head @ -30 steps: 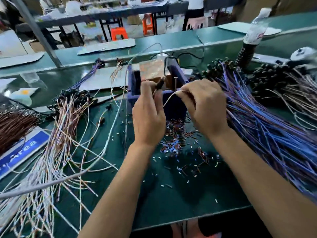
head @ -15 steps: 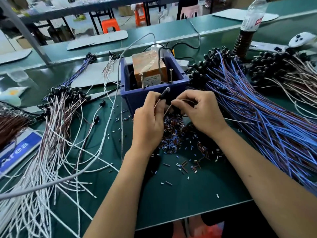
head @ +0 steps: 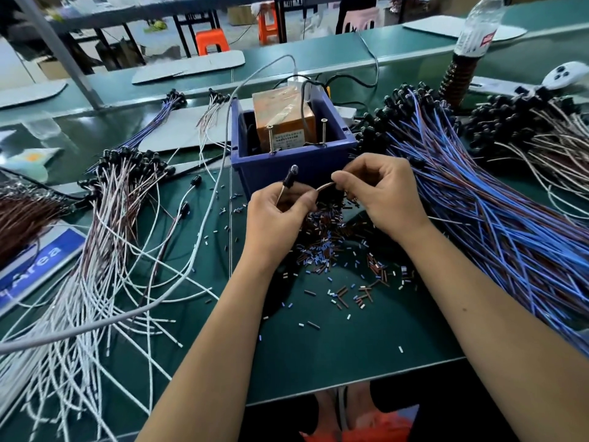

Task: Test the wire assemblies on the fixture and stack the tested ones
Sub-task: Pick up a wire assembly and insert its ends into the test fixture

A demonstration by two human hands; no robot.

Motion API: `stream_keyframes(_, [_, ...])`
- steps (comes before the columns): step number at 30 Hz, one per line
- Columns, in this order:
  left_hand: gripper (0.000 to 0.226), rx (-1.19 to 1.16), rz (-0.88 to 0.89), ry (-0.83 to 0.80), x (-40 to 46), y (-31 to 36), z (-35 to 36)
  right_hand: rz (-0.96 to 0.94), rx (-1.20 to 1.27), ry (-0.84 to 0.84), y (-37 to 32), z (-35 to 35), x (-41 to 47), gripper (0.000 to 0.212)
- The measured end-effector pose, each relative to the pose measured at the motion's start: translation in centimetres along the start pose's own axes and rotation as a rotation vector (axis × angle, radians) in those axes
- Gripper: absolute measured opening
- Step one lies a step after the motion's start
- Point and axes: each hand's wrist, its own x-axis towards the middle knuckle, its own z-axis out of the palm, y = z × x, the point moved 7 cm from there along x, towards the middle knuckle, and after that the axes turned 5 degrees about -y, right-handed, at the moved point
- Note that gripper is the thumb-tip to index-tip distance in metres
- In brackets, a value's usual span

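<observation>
Dark green tabletop [head: 318, 346], strewn near the middle with short cut sleeve bits [head: 334, 260]. Blue bin [head: 287, 161] standing behind those. Heaped at right: blue-and-purple wire assemblies [head: 478, 218], with brown-and-white wires [head: 541, 148] farther back. Spread at left: white-and-brown wire assemblies [head: 95, 234], crossed by a grey cable [head: 127, 314]. Blue-and-white sign [head: 28, 266] at the left edge.

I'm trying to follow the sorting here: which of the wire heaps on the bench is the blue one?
The blue and purple wire heap right of the blue bin. The heap left of the bin is white and brown, the far-right one pale and brownish.
</observation>
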Motion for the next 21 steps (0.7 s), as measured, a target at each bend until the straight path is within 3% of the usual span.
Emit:
stream_keyframes(8, [0.011, -0.009, -0.038, -0.027, 0.0, -0.2, 0.0, -0.134, -0.144, 0.179, -1.6, -0.7, -0.5, 0.023])
stream_keyframes(14, [0.016, -0.119, -0.062, 0.002, -0.1, -0.5, -0.6, -0.068, -0.062, 0.546, -1.4, -3.8, -1.5, 0.028])
stream_keyframes(18, [0.017, -0.174, -0.053, 0.025, -0.4, -0.1, -0.6, -0.337, -0.132, 0.285, -4.5, 0.0, -2.1, 0.042])
stream_keyframes(19, [0.015, -0.216, -0.057, 0.025, -0.5, -0.1, -0.5, -0.326, -0.085, 0.19, -4.6, 1.3, -2.2, 0.05])
stream_keyframes(21, [0.01, -0.369, -0.083, 0.009, -0.5, -0.2, -0.5, -0.114, 0.124, -0.012, -3.5, 3.8, -2.0, 0.062])
